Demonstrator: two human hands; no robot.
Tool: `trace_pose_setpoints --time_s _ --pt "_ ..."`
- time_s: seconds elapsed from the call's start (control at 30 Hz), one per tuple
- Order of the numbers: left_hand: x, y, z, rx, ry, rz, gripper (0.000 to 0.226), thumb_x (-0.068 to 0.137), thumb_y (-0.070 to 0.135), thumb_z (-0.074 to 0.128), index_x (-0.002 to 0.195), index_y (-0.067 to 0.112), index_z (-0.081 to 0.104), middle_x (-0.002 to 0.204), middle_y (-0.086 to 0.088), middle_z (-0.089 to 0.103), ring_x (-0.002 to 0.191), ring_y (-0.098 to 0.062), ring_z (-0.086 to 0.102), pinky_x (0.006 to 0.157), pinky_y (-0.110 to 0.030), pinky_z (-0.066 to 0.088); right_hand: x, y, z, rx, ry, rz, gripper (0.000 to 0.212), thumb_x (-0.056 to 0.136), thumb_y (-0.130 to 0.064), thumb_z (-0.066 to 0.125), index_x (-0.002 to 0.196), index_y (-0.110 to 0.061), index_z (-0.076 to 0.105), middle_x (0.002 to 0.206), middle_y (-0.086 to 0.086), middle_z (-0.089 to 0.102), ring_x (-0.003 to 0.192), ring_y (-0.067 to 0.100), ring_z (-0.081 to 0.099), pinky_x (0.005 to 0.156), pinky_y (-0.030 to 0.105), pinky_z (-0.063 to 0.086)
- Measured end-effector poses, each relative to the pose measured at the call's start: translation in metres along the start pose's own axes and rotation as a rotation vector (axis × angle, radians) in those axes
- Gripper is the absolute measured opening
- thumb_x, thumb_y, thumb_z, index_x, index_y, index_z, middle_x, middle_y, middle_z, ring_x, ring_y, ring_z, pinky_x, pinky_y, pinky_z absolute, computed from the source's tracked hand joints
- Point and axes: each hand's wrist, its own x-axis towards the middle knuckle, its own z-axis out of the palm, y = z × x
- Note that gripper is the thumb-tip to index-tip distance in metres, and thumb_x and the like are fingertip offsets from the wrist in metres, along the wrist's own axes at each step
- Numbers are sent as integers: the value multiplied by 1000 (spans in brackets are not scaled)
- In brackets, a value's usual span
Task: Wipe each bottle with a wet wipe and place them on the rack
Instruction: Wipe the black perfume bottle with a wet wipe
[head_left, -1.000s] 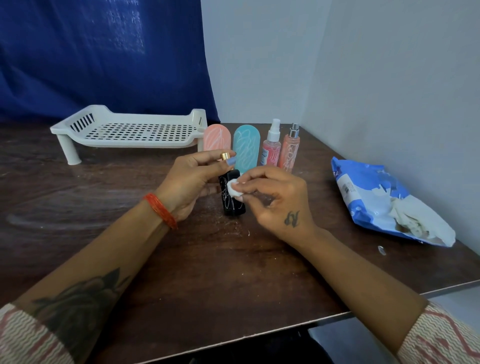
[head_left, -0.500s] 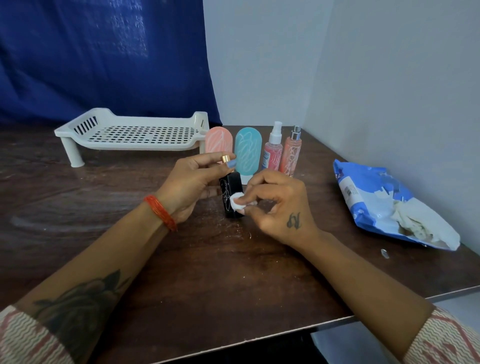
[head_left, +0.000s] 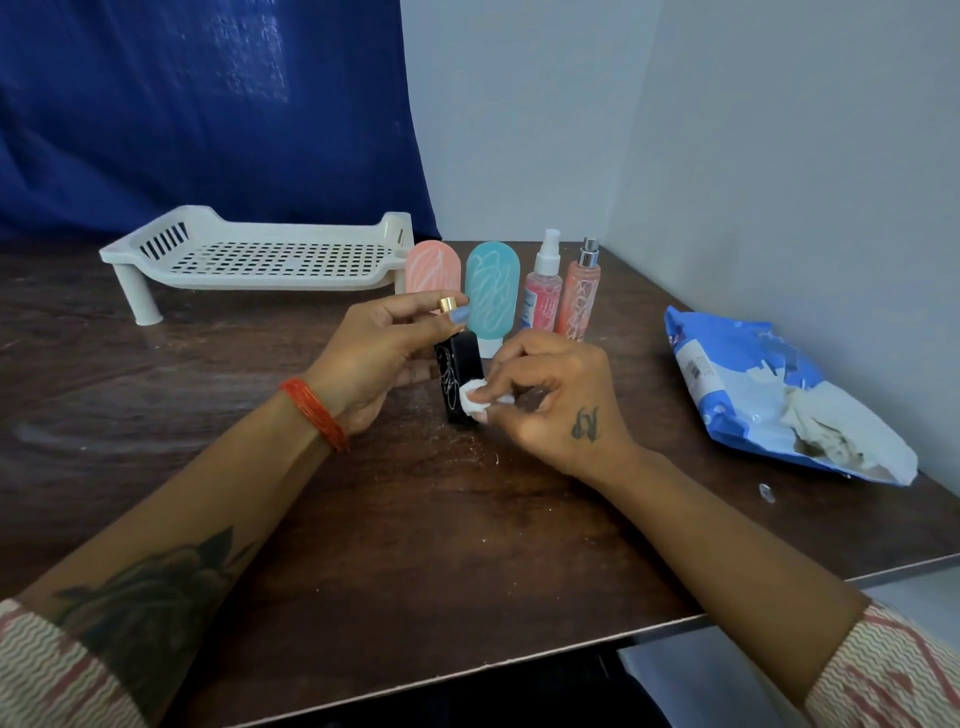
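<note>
Black, rectangular glass bottle (head_left: 460, 379) with a gold cap stands upright on the dark wooden tabletop (head_left: 415, 519), long axis vertical. The left hand (head_left: 374, 358) curls its fingers around the cap; the right hand (head_left: 550, 395) pinches a wadded white wet wipe (head_left: 471, 402) against the bottle's lower side.

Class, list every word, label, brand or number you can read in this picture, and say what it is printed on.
None can be read.
Wet wipe pack: white label with a barcode, print too small.
Pink spray bottle: label blurred.
Black bottle: only white scribbled lines, no readable words.
Pink tube and teal tube: white squiggles only.
</note>
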Motion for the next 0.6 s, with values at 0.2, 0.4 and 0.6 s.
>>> trace_pose_setpoints --time_s 0.2,0.4,0.6 --pt "-1 1 1 -7 3 5 17 85 11 61 100 16 68 83 6 69 70 -1 68 63 -20 57 1 0 0 -74 86 43 11 65 -1 75 74 -6 74 77 4 65 68 7 57 59 16 47" --pt "-1 0 1 14 3 7 19 84 14 63 102 16 67 89 4 69 76 -3 67 68 -22 58 0 -3 1 -14 -22 -25 13 60 7 74 66 -5 74 71 3 64 63 7 55 59 13 43" --pt "0 0 -1 10 -4 9 19 84 13 63 101 17 68 78 10 71 72 -1 68 71 -24 58 0 0 -1 -76 38 67 15 61 4 75 70 -7 74 72 4 65 62 9 57 54 18 46"
